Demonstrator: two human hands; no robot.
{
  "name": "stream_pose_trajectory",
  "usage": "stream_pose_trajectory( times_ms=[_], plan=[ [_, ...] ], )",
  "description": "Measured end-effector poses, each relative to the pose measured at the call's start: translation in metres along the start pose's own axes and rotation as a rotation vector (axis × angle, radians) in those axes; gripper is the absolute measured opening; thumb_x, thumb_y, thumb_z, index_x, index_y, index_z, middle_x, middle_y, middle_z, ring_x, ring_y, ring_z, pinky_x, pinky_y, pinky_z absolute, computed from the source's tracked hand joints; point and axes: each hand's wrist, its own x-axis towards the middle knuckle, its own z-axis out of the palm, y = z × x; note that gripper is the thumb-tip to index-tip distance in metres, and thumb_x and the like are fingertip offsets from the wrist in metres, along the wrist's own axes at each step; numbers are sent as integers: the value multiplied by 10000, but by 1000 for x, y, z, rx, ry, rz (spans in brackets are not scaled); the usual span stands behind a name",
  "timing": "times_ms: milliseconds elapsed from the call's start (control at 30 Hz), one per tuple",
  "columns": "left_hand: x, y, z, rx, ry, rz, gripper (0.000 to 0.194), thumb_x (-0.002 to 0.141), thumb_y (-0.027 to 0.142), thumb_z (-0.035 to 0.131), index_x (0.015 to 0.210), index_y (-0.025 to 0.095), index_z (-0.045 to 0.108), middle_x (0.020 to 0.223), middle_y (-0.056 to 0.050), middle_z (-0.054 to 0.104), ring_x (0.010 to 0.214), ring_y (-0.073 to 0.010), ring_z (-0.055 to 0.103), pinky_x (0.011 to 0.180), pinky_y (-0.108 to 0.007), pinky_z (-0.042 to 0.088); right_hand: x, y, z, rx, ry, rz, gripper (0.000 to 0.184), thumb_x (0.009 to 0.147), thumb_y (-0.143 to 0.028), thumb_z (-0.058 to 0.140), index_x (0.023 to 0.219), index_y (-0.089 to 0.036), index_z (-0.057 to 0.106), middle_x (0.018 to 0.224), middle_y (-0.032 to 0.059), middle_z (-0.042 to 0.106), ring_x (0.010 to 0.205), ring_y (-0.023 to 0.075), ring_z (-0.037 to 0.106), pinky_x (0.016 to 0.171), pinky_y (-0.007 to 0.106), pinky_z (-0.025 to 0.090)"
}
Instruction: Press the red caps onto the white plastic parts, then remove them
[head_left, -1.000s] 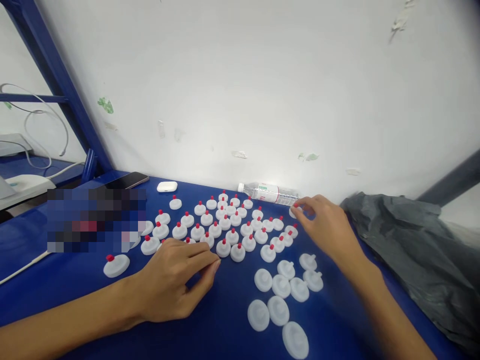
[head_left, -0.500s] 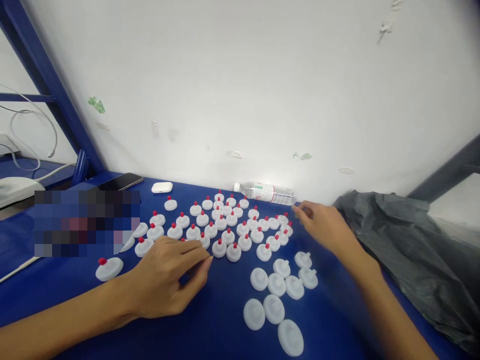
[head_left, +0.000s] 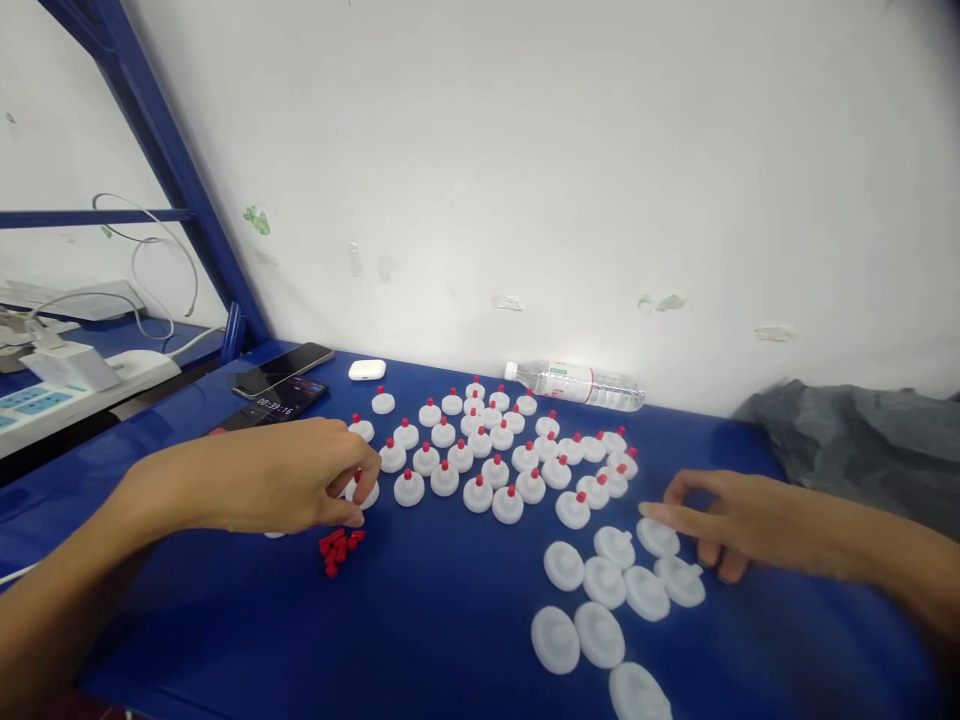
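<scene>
My left hand (head_left: 300,475) hangs over a small pile of red tips (head_left: 341,548), thumb and forefinger closed in a pinch. What they hold, if anything, does not show. Behind these fingers stands a white nozzle cap (head_left: 365,490) with a red tip, partly hidden. On the right, my right hand (head_left: 742,520) has its thumb and forefinger closed at the upper edge of a plain white nozzle cap (head_left: 660,538). Around it lie several more plain white caps (head_left: 604,582). Many white caps with red tips (head_left: 478,494) stand upright across the middle.
A clear plastic bottle (head_left: 581,385) lies against the wall. A white earbud case (head_left: 367,370) and two phones (head_left: 289,368) are at the back left. A power strip (head_left: 142,370) with cables sits farther left. Dark plastic sheeting (head_left: 862,440) covers the right end of the blue table (head_left: 420,640).
The view has shifted left. My left hand has drawn back left over the red tips. My right hand has come from beside the bottle down to the plain white caps.
</scene>
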Motion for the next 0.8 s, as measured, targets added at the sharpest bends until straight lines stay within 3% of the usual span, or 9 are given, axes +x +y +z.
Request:
stream_pose_trajectory(
  times_ms=[167,367,500,667,800],
  plan=[
    [4,1,9,-21,-47,-32,59,853,294,710,887,328,744,771,37,717,682,-161,671,534,-226,377,4,0,8,-98,9,-86,594,845,-784,557,1025,-227,653,766,71,770,738,263,736,665,344,504],
    [9,1,20,33,-47,7,123,860,252,681,752,294,723,735,21,720,657,-172,659,529,-256,349,7,-12,18,-268,64,-107,316,830,-508,643,1006,-246,635,722,31,734,698,251,697,601,322,437],
    [10,9,22,108,-38,12,141,872,221,662,756,287,708,741,24,725,710,-189,678,578,-272,369,5,-19,20,-327,119,-109,265,860,-458,585,1006,-252,667,811,52,750,757,263,702,613,334,439],
    [10,26,16,129,-24,53,192,883,156,604,762,275,693,677,37,701,631,-167,640,571,-265,371,0,-19,9,-280,351,-196,349,906,-515,522,1091,-283,705,950,60,770,886,289,720,743,383,494],
    [14,39,12,101,110,128,140,915,197,562,845,258,667,713,37,698,646,-157,630,611,-262,404,-9,-38,7,-169,579,-384,338,961,-547,492,1120,-309,673,934,20,771,851,255,727,766,377,522]
  ],
)
